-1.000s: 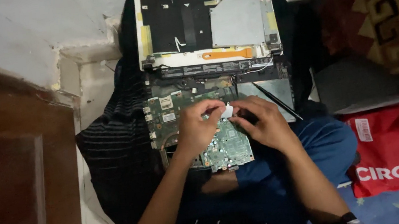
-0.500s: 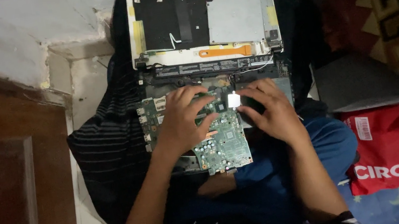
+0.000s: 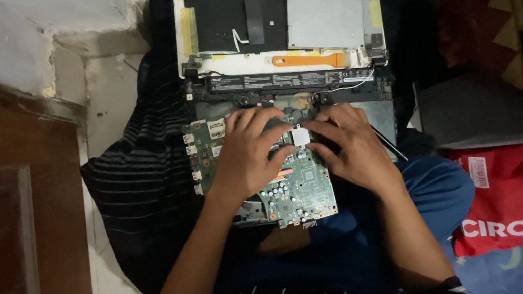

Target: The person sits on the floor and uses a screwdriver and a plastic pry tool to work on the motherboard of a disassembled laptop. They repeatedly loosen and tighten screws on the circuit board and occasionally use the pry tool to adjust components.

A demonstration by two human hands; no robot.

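Left hand (image 3: 250, 157) flat on green motherboard (image 3: 295, 190), fingers spread, gripping nothing. Right hand (image 3: 352, 148) fingertips touch small silver chip (image 3: 301, 136), grip unclear. Opened laptop chassis (image 3: 278, 22) just beyond.

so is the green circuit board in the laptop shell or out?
Out: green circuit board lies loose over open laptop shell, under both hands.
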